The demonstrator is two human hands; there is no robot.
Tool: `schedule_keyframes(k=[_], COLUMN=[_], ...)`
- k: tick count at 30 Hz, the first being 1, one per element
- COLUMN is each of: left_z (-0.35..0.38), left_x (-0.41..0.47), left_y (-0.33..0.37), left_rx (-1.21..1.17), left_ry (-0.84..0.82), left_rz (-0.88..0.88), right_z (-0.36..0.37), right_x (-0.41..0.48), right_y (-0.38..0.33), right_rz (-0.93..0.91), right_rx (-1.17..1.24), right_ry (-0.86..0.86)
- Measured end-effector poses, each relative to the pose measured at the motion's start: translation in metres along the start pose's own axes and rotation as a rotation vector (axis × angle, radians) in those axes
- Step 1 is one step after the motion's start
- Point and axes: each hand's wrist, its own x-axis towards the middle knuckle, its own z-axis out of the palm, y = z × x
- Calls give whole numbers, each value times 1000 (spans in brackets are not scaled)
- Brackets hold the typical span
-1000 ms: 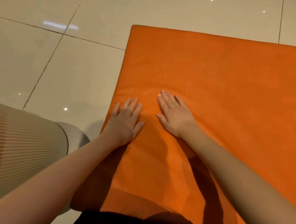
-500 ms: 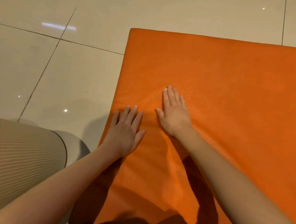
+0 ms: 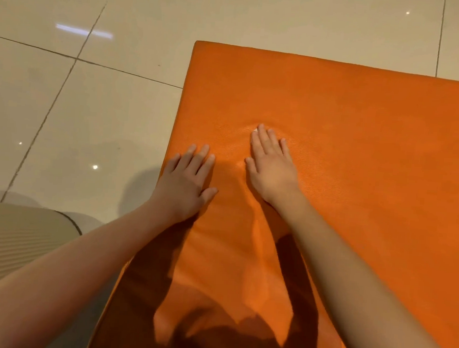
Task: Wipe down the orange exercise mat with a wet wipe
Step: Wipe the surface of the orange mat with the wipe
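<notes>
The orange exercise mat [image 3: 347, 144] lies flat on the tiled floor and fills the right and middle of the view. My right hand [image 3: 271, 166] presses flat on it with straight fingers. A small white bit of the wet wipe [image 3: 256, 129] shows beside its fingertips; the remainder is hidden under the palm. My left hand [image 3: 187, 183] rests flat on the mat near its left edge, fingers spread, holding nothing.
Glossy beige floor tiles [image 3: 92, 96] with dark grout lines surround the mat on the left and far side. A beige ribbed rolled mat [image 3: 14, 243] lies at the lower left, beside my left forearm.
My right hand has slid forward on the mat, away from me, with the wipe under it. My left hand has stayed in place near the left edge.
</notes>
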Motion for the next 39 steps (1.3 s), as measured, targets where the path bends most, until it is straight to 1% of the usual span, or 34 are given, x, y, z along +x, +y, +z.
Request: schedule_keyframes(k=[2,6,9,12,15,16,17,19,20,21,22,24,25,26,27,29,31,32,33,34,36,37,39], left_z=[-4,-15,-29,-37,-33,-32,-32,-34,-34,-35,-35,-34,-35,-35,-35,-36,-36,-36,-36,-36,-36,-36,-37], left_x=[0,6,33,60,60,58,57,57,57,57,56,56,56,56,56,56,57,57,57,56,56,57,57], left_y=[1,2,-3,-8,-12,-13,-12,-12,-12,-12,-12,-11,-11,-11,-11,-11,-11,-11,-11,-11,-11,-12,-12], left_rx=[7,7,-14,34,45,46,45,36,39,46,49,53,58,61,61,58,53,51,50,50,50,49,47], left_ry=[-17,-21,-15,-101,-114,-101,-91,-84,-79,-76,-76,-76,-80,-85,-89,-92,-89,-86,-85,-84,-86,-92,-111], left_rz=[-5,4,13,-9,-14,-6,0,5,6,7,9,10,8,7,8,7,6,5,4,6,10,9,9], right_z=[9,10,5,4,-7,-10,-11,-13,-13,-12,-9,-4,-6,-8,-11,-18,-20,-17,-12,-9,-14,-19,-29], right_x=[-3,-10,-10,-10,2,11,21,40,46,48,45,35,34,39,48,65,70,68,64,59,58,64,77], right_y=[-17,-5,5,9,28,35,38,32,21,9,-3,-14,-10,-3,3,11,4,-4,-10,-12,3,14,31], right_rz=[41,-65,-128,-186,-298,-281,-221,-13,49,48,-19,-232,-300,-319,-291,-147,4,28,8,-51,-180,-196,-121], right_rx=[78,83,60,15,-100,-122,-121,-50,1,43,61,25,-12,-41,-63,-76,-17,21,46,51,-10,-52,-83], right_ry=[23,-1,-14,-45,-83,-71,-43,16,31,30,20,-6,-18,-19,-10,16,52,61,55,40,0,-4,21])
